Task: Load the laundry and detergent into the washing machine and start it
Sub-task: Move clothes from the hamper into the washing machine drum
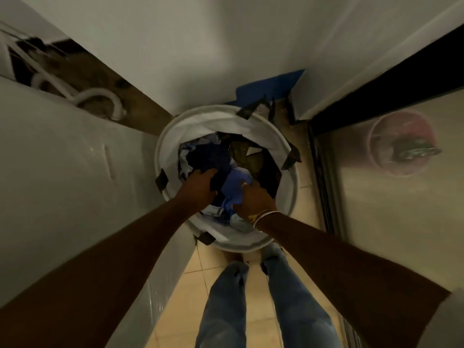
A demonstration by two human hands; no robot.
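A round white laundry basket (pixel 278 139) stands on the tiled floor ahead of my feet, filled with crumpled clothes (pixel 208 156) in dark blue, light blue and olive. Both my hands reach down into it. My left hand (pixel 200 184) grips a dark navy garment near the basket's left side. My right hand (pixel 253 197), with bangles on its wrist, closes on a periwinkle-blue garment (pixel 234 185) in the middle of the pile. The white washing machine (pixel 62 172) fills the left side, right beside the basket; its lid and controls are out of view.
White hoses (pixel 100 96) coil behind the machine at upper left. A white wall rises ahead, with a blue object (pixel 271 86) behind the basket. On the right is a frosted glass door (pixel 401 197) with a pinkish bucket (pixel 401 144) showing through it. My legs in jeans stand on beige tiles.
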